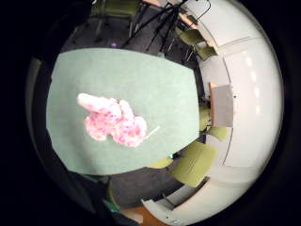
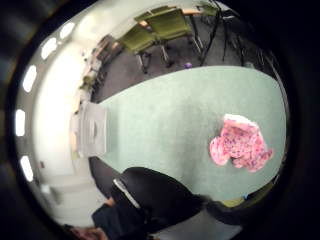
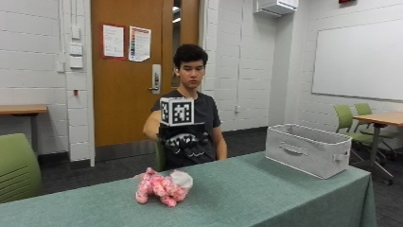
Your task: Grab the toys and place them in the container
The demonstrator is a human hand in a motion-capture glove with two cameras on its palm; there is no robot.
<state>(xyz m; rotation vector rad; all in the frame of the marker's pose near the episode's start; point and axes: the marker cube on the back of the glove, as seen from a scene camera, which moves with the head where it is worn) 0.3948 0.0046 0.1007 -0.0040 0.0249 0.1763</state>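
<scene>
A pink spotted plush toy [image 3: 162, 187] with a white patch lies on the green table [image 3: 252, 198], left of the middle. My gloved right hand [image 3: 187, 144] hovers in the air above and a little behind the toy, palm facing down toward it, fingers loosely curled and holding nothing. Both palm views show the toy [image 1: 113, 121] [image 2: 240, 144] from above, lying alone on the green cloth. A grey fabric container [image 3: 306, 149] with a handle stands at the table's far right end, and it also shows in the thumb side palm view as the container [image 2: 93, 129].
Green chairs [image 3: 17, 168] stand to the left, and more green chairs [image 3: 348, 120] sit by a wooden table at the right. A wide stretch of green tabletop lies between the toy and the container.
</scene>
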